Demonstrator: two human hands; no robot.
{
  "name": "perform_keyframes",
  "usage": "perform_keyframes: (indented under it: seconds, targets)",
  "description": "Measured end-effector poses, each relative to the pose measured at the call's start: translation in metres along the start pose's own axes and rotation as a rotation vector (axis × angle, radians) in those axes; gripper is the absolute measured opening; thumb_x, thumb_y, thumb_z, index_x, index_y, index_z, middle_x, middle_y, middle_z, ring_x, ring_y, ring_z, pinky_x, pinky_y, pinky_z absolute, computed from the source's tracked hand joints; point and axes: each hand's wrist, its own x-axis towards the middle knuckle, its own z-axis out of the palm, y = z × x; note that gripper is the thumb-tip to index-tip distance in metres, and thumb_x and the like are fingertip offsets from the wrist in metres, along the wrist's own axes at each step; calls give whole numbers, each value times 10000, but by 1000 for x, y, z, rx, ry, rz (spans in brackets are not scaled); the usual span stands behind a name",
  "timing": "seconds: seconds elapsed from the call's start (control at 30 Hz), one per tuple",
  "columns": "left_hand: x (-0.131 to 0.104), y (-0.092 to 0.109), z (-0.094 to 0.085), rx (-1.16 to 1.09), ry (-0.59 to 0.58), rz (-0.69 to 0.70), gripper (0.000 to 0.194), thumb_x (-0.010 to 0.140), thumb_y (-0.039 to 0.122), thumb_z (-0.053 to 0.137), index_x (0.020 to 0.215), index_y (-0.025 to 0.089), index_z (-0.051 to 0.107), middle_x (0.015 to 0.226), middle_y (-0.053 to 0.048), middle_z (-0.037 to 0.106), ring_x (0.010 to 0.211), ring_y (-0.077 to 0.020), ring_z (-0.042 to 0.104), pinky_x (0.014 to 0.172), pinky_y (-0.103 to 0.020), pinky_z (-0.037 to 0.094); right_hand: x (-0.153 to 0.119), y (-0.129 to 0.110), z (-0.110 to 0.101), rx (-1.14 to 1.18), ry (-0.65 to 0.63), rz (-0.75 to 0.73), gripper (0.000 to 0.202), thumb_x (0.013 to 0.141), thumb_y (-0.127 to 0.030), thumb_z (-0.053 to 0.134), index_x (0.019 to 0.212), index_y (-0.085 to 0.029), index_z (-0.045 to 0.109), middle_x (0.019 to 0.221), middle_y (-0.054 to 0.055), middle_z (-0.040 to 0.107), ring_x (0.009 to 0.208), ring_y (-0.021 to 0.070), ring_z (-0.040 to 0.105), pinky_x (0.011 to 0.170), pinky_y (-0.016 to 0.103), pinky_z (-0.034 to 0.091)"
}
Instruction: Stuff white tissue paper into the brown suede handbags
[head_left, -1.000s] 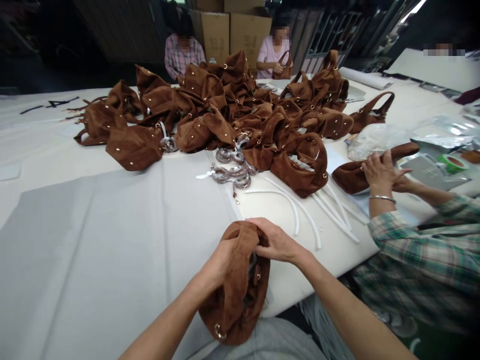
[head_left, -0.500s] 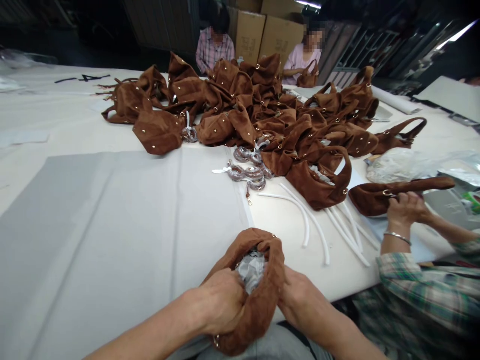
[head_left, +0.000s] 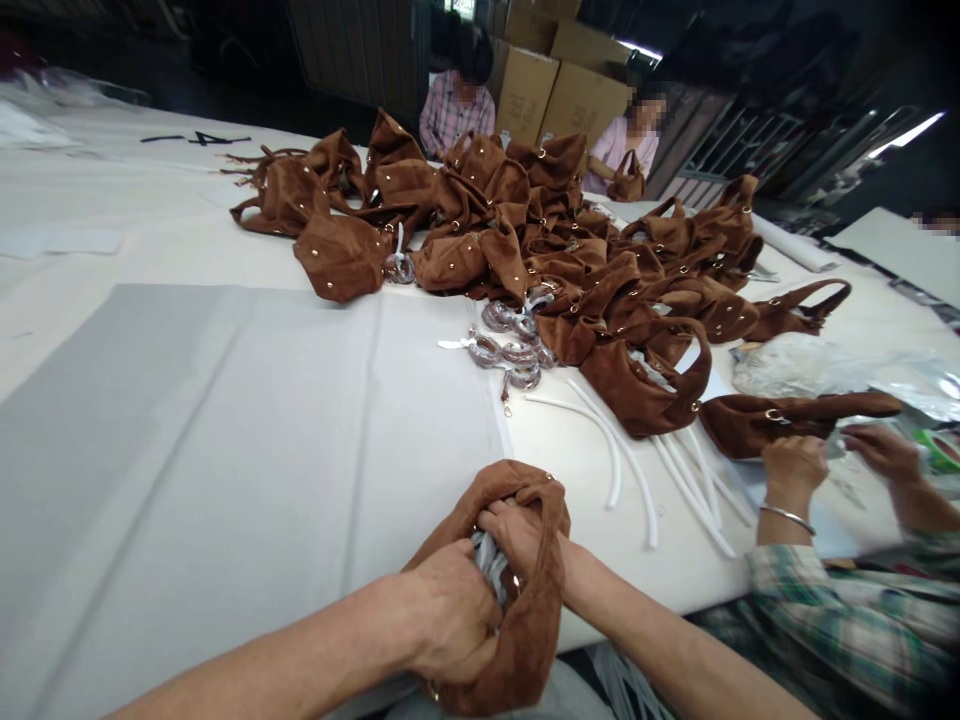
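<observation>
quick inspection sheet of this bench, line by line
surface: white table with a grey sheet over it
job's things: brown suede bag at the near edge, white paper stuffing in its mouth
clutter: pile of brown bags, white tubes, wrapped straps, plastic bags
grippers: left hand grips the bag's side; right hand is inside its mouth
cables: nothing seen
surroundings: cardboard boxes, a co-worker's hands on another bag

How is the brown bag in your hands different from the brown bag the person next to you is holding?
The bag in my hands is bunched up and open, with pale stuffing showing inside; the neighbour's bag lies flat and long on the table. Mine sits at the table edge, gripped by both hands; theirs is farther right. Both are brown suede.
</observation>
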Motion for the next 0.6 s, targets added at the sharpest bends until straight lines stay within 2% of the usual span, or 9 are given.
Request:
perform_keyframes:
  seconds: [0.1,0.2,0.27,0.37,0.43,0.53,0.6]
  targets:
    - [-3,3,-1,49,-46,-28,395,839,392,363,737,155,662,658,-98,659,677,-246,574,767,-403,375,-6,-6,-3,-170,-66,-7,174,618,-73,522,743,-182,575,786,57,598,675,189,531,625,308,409]
    - [-2,5,0,96,-60,-9,418,826,424,367,648,155,632,569,-90,630,575,-225,558,740,-402,397,-14,-9,-2,-209,2,46,149,712,-70,437,759,-169,539,810,46,558,694,151,498,643,281,392]
    - [0,5,1,104,-24,10,417,814,437,371,639,154,624,540,-87,614,545,-225,558,724,-399,418,-16,-8,1,-205,50,83,139,733,-70,417,761,-164,517,797,32,538,701,136,483,660,265,386]
    - [0,2,0,61,60,20,382,800,445,389,746,164,641,608,-85,644,606,-253,595,704,-392,447,-18,-7,3,-210,81,127,118,723,-82,441,773,-168,506,822,26,532,733,140,480,685,271,378]
    - [-2,2,-4,26,59,-26,369,790,443,401,810,170,648,662,-88,666,621,-265,613,663,-379,464,-21,-9,2,-247,95,114,96,744,-119,455,796,-172,516,862,40,533,758,155,482,703,295,377]
    - [-5,2,-8,8,-7,-138,457,785,501,368,815,154,665,694,-121,678,618,-286,628,600,-374,475,-24,-18,-1,-329,97,54,100,802,-233,464,776,-171,538,856,78,536,774,198,484,726,365,379]
    - [-4,3,-10,29,-59,-177,517,789,516,334,835,131,675,709,-151,680,649,-302,635,579,-372,472,-24,-25,-3,-343,19,32,157,811,-276,460,747,-164,549,825,91,545,761,218,497,721,405,390]
